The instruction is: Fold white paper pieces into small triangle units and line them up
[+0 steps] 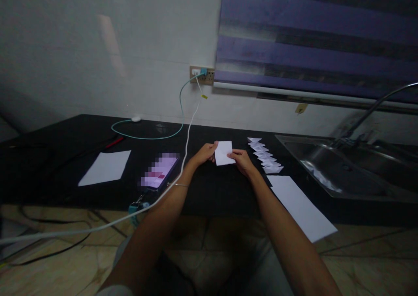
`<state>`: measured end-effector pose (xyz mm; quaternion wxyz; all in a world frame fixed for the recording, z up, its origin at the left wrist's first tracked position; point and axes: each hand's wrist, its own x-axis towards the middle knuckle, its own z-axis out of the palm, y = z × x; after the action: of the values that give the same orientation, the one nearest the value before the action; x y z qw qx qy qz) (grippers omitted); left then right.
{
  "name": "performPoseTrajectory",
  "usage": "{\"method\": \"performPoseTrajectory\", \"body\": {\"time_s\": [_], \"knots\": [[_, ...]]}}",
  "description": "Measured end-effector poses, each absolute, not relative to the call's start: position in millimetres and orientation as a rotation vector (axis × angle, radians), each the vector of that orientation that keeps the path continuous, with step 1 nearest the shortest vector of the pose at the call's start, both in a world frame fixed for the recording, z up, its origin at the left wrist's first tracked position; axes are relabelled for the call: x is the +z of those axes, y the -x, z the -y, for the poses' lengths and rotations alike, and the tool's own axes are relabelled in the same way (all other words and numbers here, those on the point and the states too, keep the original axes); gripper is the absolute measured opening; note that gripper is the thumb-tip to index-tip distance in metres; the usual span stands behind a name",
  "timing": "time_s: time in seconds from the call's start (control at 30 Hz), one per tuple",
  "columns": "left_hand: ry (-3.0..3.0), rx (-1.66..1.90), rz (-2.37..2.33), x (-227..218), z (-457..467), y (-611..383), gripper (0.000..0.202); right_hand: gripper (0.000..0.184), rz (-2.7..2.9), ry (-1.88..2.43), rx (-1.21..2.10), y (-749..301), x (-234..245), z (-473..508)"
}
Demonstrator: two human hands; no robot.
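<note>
One small white paper rectangle [223,151], held by left hand [206,151] and right hand [242,159] over the middle of the black bench [218,200]. Left grip: narrow, closed on the paper's left edge, thumb at the upper left corner. Right grip: likewise narrow — thumb on the paper's face toward the lower right, most fingers hidden. Cannot tell whether resting on the bench or lifted just clear.

To the right of the right hand: a row of folded white paper pieces [265,154], overlapping, exact count unclear. Nearer the front, beside right forearm [277,213]: white paper sheets [302,206], corners slightly offset, lower end past the bench's front edge. Farther right: steel sink [284,146] with curved faucet [365,114].

To the left of left forearm [170,213]: smartphone [166,174], screen lit, display partly pixelated. Farther left: single white sheet [106,167], lying flat. From wall outlet [209,77]: white cable [187,143], crossing in front of the left forearm — and teal cable [143,138], curving across the rear of the bench.
</note>
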<state>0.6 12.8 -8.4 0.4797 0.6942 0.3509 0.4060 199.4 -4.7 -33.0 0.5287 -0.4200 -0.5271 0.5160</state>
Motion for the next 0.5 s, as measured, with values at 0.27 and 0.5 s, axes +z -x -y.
{"method": "performPoseTrajectory", "body": {"time_s": [0.27, 0.5], "knots": [[-1.647, 1.049, -0.73, -12.6, -14.2, 0.4, 0.049, 0.024, 1.252, 1.007, 1.242, -198.6, -30.6, 6.4], [-1.51, 0.913, -0.612, -11.6, -19.2, 5.4, 0.046, 0.026, 1.075, 0.968, 1.301, -196.8, -27.4, 6.9]]}}
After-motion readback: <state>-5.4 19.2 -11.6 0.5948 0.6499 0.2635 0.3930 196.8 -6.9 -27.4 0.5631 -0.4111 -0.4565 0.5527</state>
